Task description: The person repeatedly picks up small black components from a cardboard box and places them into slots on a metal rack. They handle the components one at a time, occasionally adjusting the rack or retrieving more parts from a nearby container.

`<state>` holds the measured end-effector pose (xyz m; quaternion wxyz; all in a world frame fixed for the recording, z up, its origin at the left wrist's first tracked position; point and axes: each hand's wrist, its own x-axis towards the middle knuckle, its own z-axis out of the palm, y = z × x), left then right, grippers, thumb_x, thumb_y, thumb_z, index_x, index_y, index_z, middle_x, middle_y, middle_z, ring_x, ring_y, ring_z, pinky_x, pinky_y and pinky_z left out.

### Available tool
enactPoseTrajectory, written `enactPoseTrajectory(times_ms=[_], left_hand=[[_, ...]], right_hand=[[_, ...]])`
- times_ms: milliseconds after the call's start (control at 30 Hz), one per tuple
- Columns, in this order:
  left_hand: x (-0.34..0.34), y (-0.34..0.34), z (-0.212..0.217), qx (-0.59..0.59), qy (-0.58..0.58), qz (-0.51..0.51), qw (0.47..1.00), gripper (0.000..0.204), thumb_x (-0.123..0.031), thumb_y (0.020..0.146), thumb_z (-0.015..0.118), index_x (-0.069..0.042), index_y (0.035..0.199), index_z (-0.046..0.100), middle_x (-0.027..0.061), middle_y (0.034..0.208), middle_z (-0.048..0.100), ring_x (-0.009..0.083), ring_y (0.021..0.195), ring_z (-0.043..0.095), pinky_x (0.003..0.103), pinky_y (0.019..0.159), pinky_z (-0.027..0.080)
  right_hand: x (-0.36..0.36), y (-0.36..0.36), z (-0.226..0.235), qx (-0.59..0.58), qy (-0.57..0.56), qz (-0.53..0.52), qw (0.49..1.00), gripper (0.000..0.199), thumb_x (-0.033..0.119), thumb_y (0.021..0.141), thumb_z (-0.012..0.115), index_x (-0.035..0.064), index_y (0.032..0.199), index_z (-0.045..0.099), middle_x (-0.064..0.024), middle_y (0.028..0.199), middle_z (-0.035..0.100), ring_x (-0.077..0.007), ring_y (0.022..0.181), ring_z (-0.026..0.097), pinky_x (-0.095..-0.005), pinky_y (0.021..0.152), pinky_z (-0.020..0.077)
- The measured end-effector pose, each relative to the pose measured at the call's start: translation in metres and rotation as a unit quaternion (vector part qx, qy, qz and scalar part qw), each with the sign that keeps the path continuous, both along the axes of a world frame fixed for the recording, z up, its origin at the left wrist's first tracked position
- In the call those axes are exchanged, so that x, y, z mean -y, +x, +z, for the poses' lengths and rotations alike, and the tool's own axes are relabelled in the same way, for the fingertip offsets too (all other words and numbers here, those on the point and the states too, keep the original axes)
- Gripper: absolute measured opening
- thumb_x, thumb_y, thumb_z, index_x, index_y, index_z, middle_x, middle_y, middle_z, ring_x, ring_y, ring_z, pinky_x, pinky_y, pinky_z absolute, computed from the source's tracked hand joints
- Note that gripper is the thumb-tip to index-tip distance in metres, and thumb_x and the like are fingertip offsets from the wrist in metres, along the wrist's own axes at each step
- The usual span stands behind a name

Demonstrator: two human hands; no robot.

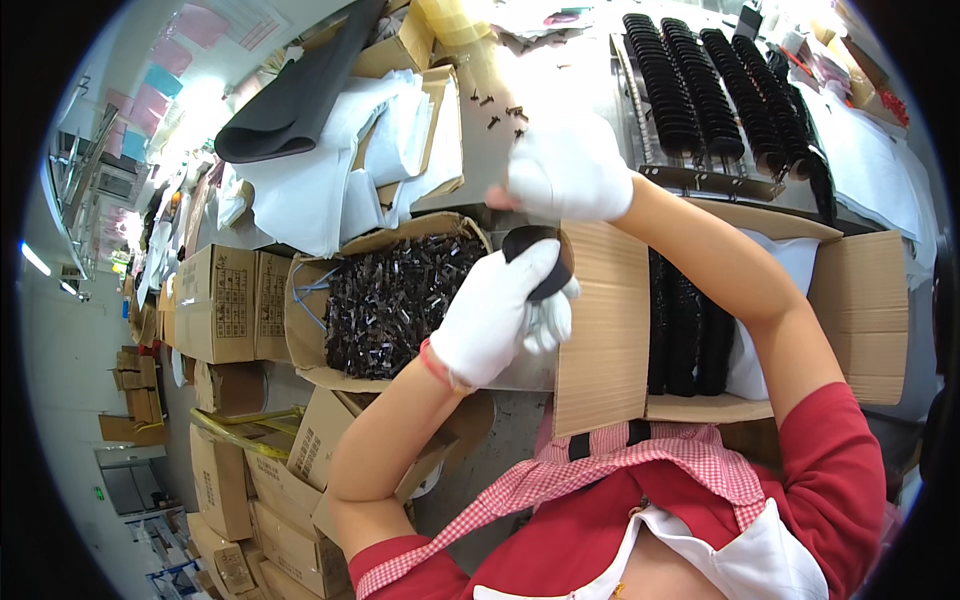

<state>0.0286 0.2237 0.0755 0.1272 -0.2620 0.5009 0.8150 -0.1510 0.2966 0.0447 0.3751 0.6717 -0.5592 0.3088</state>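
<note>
My left hand (490,325), in a white glove, grips a black, smooth, rounded piece (540,265) between thumb and fingers. Just above it is my right hand (570,170), gloved in white with bare fingertips showing. Its fingers look curled together; glare hides whatever they may hold. Several small dark brown, screw-like bits (515,111) lie on the worktable (490,75) beyond this hand. Beside my left hand stands an open carton (305,365) heaped with small, glossy dark pieces (395,305).
A metal rack (650,160) carries rows of black rounded pieces (665,90) at the far right. Before me, an open carton (605,330) contains black stacks (690,330) and white sheeting. White sheets (330,170) and a folded black sheet (290,110) lie far left; closed cartons (220,300) stand below.
</note>
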Motion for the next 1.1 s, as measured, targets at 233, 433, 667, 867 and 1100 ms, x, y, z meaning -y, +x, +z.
enactPoseTrajectory(times_ms=[233, 433, 667, 867, 1100], left_hand=[[-0.012, 0.016, 0.033, -0.008, 0.09, -0.275, 0.957, 0.077, 0.0, 0.092, 0.058, -0.018, 0.158, 0.023, 0.0199, 0.119, 0.062, 0.0201, 0.088, 0.068, 0.03, 0.072, 0.058], [-0.037, -0.03, 0.011, -0.064, 0.006, -0.306, 0.95, 0.037, 0.002, 0.088, 0.055, -0.004, 0.124, 0.048, 0.0134, 0.108, 0.061, 0.0158, 0.085, 0.064, 0.025, 0.066, 0.055], [-0.131, -0.117, -0.047, -0.178, -0.304, -0.538, 0.766, 0.021, -0.011, 0.097, 0.047, -0.002, 0.114, 0.057, 0.0069, 0.089, 0.063, 0.0139, 0.082, 0.06, 0.029, 0.08, 0.05], [-0.189, -0.199, -0.167, -0.227, -0.502, -0.506, 0.663, 0.024, -0.002, 0.09, 0.049, -0.004, 0.109, 0.063, 0.0208, 0.103, 0.069, 0.0378, 0.099, 0.066, 0.041, 0.089, 0.051], [-0.222, -0.228, -0.238, -0.143, -0.58, -0.521, 0.61, 0.023, -0.012, 0.092, 0.057, 0.0, 0.11, 0.064, 0.0247, 0.105, 0.069, 0.0409, 0.1, 0.066, 0.043, 0.091, 0.05]], right_hand=[[0.062, 0.033, -0.004, 0.349, 0.097, 0.14, 0.921, 0.045, 0.032, 0.089, 0.069, 0.0066, 0.125, 0.058, -0.0154, 0.097, 0.066, -0.034, 0.091, 0.064, -0.0387, 0.079, 0.0529], [-0.05, -0.017, -0.022, 0.325, 0.012, -0.005, 0.946, 0.03, 0.025, 0.086, 0.07, 0.0067, 0.11, 0.065, -0.0143, 0.096, 0.067, -0.0342, 0.083, 0.067, -0.0414, 0.075, 0.0538], [-0.271, -0.028, -0.093, 0.367, 0.236, -0.363, 0.823, 0.033, 0.029, 0.084, 0.071, 0.0058, 0.105, 0.065, -0.0123, 0.096, 0.065, -0.0291, 0.087, 0.065, -0.0393, 0.081, 0.0528], [-0.306, -0.044, -0.167, 0.43, 0.37, -0.501, 0.653, 0.061, 0.048, 0.081, 0.071, -0.0025, 0.114, 0.061, -0.0198, 0.102, 0.067, -0.0364, 0.098, 0.065, -0.0425, 0.089, 0.0517], [-0.324, -0.057, -0.208, 0.529, 0.325, -0.457, 0.637, 0.033, 0.025, 0.08, 0.069, 0.0127, 0.111, 0.068, -0.0188, 0.101, 0.07, -0.0361, 0.096, 0.067, -0.045, 0.089, 0.0515]])
